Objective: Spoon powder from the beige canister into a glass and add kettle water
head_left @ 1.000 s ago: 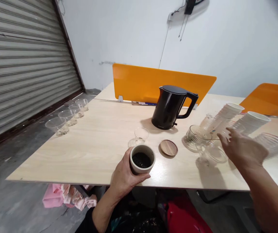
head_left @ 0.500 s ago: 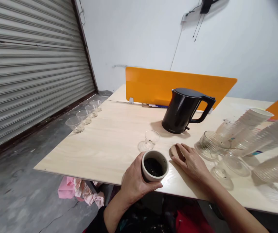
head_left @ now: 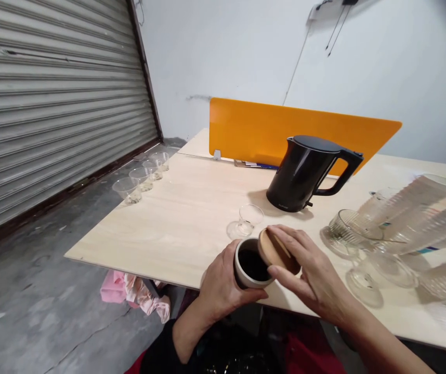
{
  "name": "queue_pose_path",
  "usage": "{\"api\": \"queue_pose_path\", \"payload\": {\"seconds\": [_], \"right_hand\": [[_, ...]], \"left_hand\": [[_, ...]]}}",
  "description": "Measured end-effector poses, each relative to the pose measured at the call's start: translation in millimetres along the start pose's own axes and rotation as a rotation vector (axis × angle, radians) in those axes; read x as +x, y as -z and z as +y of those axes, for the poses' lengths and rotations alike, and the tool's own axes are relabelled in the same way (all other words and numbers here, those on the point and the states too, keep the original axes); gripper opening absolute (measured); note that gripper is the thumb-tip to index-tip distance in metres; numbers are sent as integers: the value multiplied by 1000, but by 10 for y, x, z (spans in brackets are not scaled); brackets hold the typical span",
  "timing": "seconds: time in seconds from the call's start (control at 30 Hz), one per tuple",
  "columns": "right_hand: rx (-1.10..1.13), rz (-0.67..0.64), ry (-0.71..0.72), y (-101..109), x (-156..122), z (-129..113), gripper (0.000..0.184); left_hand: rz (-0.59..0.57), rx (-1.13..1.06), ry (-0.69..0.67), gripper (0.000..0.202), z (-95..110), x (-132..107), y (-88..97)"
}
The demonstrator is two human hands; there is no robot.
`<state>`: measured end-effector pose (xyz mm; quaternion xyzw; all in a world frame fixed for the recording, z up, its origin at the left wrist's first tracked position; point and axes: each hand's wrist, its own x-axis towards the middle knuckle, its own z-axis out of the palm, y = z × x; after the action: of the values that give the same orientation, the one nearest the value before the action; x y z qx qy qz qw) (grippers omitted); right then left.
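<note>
My left hand (head_left: pixel 223 283) is wrapped round a pale ceramic canister (head_left: pixel 241 270) at the table's front edge; its inside looks dark. In my right hand (head_left: pixel 304 265) is a round wooden lid (head_left: pixel 272 248), tilted, its near side at the canister's rim. Part of the opening still shows to the left of the lid. Just beyond the canister stands a clear plastic cup (head_left: pixel 251 217) with a little dark matter at the bottom. A black electric kettle (head_left: pixel 301 174) stands behind my right hand.
Several clear cups (head_left: pixel 141 179) line the table's left edge. To the right are a ribbed glass bowl (head_left: pixel 345 236), more clear cups and leaning stacks of plastic cups (head_left: pixel 406 208). An orange divider (head_left: pixel 246 130) crosses the pale table (head_left: pixel 160 234) behind the kettle.
My right hand has lifted the wooden lid from the table and brought it left to the canister's rim. The canister stays in my left hand. The view has shifted slightly.
</note>
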<state>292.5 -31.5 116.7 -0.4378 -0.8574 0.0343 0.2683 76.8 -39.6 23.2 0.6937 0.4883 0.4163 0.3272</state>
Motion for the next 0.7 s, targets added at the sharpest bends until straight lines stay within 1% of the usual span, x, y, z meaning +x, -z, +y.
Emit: {"api": "queue_pose_path", "payload": {"seconds": [0.1,0.2,0.3,0.43,0.57,0.7], "right_hand": [[-67,-68,91,-77,116,-179,65],[-127,-102,113,-143,184,-249,66],[-162,-148,121,-163,196,-271,64],[-181,-212,126,-186,166,-280,60],[-201,-249,82,-246,136,-268,68],[-161,-238,42,-314,106,-241,78]], "left_hand": [[12,34,11,106,-5,-5,-23],[25,49,-10,105,-16,-10,-47],[35,63,-38,102,-38,-10,-61],[33,51,-34,100,-59,-7,-63],[13,7,-31,101,-41,-6,-43],[9,-27,-70,101,-44,-12,-34]]}}
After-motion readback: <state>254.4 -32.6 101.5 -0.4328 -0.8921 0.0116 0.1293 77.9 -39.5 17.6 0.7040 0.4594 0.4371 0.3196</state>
